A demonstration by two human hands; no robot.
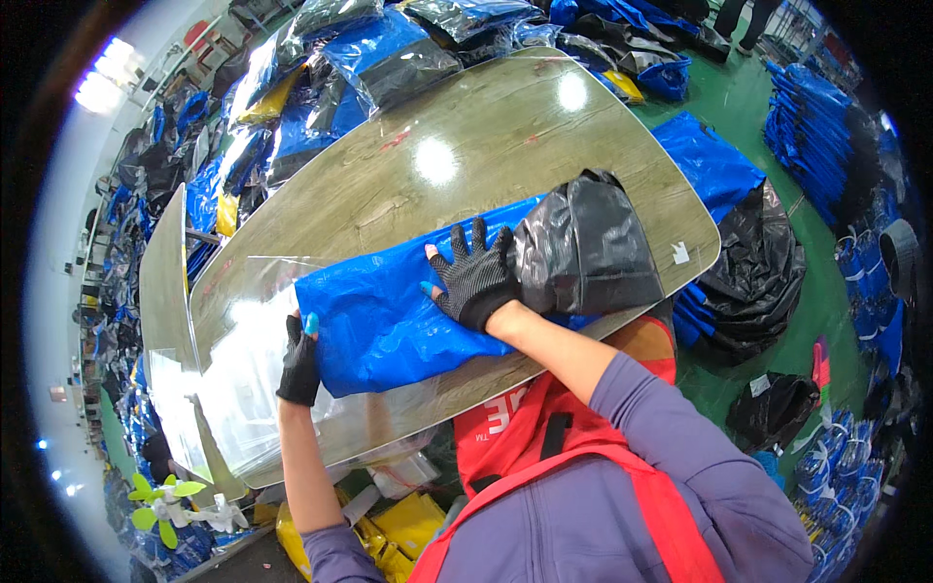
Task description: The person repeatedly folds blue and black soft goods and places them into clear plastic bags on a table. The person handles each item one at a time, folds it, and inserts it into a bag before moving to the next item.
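A blue folded fabric item with a black end lies across a wooden table. Its blue end sits partly inside a clear plastic bag at the left. My left hand, in a black fingerless glove, grips the bag's mouth at the blue edge. My right hand, also gloved, presses flat with fingers spread on the blue fabric beside the black part.
Bagged blue and black items are heaped along the table's far side. Stacks of blue bundles and black bags stand on the green floor to the right. Yellow packs lie under the table's near edge.
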